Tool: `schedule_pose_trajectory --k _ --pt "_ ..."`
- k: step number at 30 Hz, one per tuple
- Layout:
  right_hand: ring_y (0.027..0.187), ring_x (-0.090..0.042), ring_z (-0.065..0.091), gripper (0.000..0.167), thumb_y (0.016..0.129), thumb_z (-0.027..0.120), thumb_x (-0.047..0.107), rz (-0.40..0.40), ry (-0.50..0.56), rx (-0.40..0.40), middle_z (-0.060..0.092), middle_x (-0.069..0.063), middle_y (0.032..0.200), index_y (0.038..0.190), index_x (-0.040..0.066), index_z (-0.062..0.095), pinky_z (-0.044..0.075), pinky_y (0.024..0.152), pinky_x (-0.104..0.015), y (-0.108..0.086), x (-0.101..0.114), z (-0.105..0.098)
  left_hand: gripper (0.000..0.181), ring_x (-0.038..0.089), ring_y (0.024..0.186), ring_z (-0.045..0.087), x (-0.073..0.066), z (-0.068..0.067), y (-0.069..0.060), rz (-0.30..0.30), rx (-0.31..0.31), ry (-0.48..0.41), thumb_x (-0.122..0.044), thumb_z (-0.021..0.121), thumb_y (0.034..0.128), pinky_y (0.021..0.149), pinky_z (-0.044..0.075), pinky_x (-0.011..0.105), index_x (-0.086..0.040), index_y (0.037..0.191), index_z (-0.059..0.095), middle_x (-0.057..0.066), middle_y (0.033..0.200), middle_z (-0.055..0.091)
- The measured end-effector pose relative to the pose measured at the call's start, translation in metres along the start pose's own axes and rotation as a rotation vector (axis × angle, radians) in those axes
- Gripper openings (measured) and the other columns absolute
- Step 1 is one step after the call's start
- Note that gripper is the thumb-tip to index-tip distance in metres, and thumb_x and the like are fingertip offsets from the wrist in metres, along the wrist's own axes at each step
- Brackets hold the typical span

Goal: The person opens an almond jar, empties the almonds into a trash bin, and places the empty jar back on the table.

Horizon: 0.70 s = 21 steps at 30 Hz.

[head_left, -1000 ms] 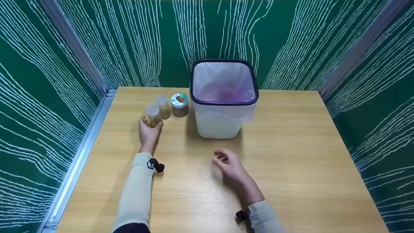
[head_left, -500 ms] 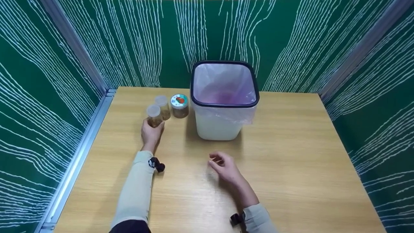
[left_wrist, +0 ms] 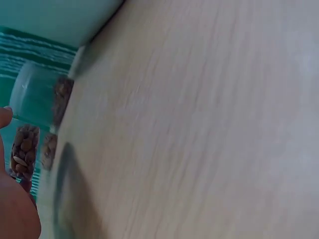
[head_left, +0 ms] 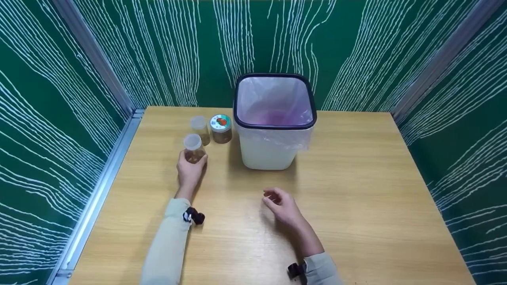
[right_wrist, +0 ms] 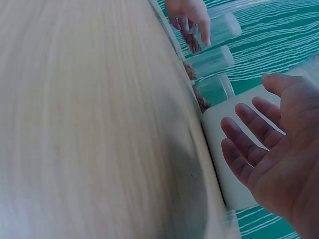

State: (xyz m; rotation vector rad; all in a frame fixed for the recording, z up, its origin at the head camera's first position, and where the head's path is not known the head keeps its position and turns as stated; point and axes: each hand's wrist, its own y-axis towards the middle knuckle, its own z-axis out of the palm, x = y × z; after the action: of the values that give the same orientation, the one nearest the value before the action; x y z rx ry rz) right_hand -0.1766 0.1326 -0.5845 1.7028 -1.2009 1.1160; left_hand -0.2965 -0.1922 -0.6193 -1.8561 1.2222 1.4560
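My left hand [head_left: 190,172] grips a clear jar [head_left: 193,143] with a pale lid, its thumb on the right side. Brown nut-like pieces [left_wrist: 24,152] show in the bottom of this jar in the left wrist view. Whether its base touches the table, I cannot tell. Just behind it stands a similar clear jar [head_left: 200,128]. To the right of that is a wider jar [head_left: 220,128] with a printed lid of orange fruit on white and teal. My right hand [head_left: 283,206] holds nothing, its fingers [right_wrist: 244,137] loosely bent in front of the white bin [head_left: 267,152].
The bin has a black rim [head_left: 275,127] and a translucent pinkish liner [head_left: 273,99] folded over its edge. It stands at the back of the wooden table [head_left: 356,190]. Green walls [head_left: 222,47] with white wavy lines enclose the back and sides, with metal posts at the corners.
My left hand has taken hold of the front jar and brought it toward me and slightly right, away from the jar behind. My right hand has shifted only slightly.
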Motion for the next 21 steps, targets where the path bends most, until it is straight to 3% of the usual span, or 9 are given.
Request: schedule_pose_trajectory --k 4,8,14,18,21 --pt "0.09 -0.023 0.061 0.028 0.093 0.065 0.011 0.01 0.012 -0.028 0.065 -0.006 0.1 0.117 -0.003 0.062 0.05 0.081 -0.034 0.002 -0.021 -0.002 0.051 0.019 0.101 0.057 -0.011 0.0 -0.017 0.091 -0.011 -0.098 -0.023 0.086 0.0723 0.091 0.046 0.034 -0.009 0.112 0.057 0.006 0.105 0.062" --pt "0.09 -0.025 0.06 0.026 0.093 0.065 0.01 0.015 0.018 -0.041 0.065 -0.007 0.099 0.116 -0.001 0.063 0.05 0.08 -0.035 0.002 -0.015 -0.007 0.051 0.023 0.099 0.058 -0.02 -0.004 -0.037 0.142 0.0 -0.16 -0.015 0.087 0.0716 0.091 0.046 0.037 -0.005 0.112 0.057 0.01 0.104 0.062" --pt "0.088 -0.019 0.061 0.02 0.092 0.067 0.011 0.028 -0.032 -0.086 0.066 -0.001 0.097 0.111 0.007 0.067 0.051 0.079 -0.035 -0.001 -0.008 -0.02 0.051 0.028 0.097 0.059 -0.03 -0.01 -0.067 0.196 0.073 -0.19 -0.008 0.087 0.0706 0.091 0.047 0.042 0.001 0.111 0.058 0.015 0.101 0.061" --pt "0.086 -0.018 0.06 0.018 0.092 0.067 0.012 0.026 -0.068 -0.113 0.066 0.001 0.094 0.11 0.009 0.067 0.052 0.076 -0.035 -0.002 -0.005 -0.029 0.049 0.034 0.098 0.06 -0.055 -0.019 -0.09 0.259 0.114 -0.23 0.002 0.084 0.0701 0.091 0.048 0.049 0.008 0.11 0.057 0.02 0.102 0.06" --pt "0.085 -0.018 0.06 0.017 0.092 0.067 0.012 0.01 -0.074 -0.123 0.066 0.001 0.093 0.109 0.01 0.067 0.052 0.073 -0.033 -0.002 -0.002 -0.036 0.049 0.033 0.099 0.06 -0.072 -0.026 -0.106 0.315 0.144 -0.208 0.004 0.083 0.0697 0.092 0.048 0.049 0.009 0.112 0.058 0.018 0.105 0.058"
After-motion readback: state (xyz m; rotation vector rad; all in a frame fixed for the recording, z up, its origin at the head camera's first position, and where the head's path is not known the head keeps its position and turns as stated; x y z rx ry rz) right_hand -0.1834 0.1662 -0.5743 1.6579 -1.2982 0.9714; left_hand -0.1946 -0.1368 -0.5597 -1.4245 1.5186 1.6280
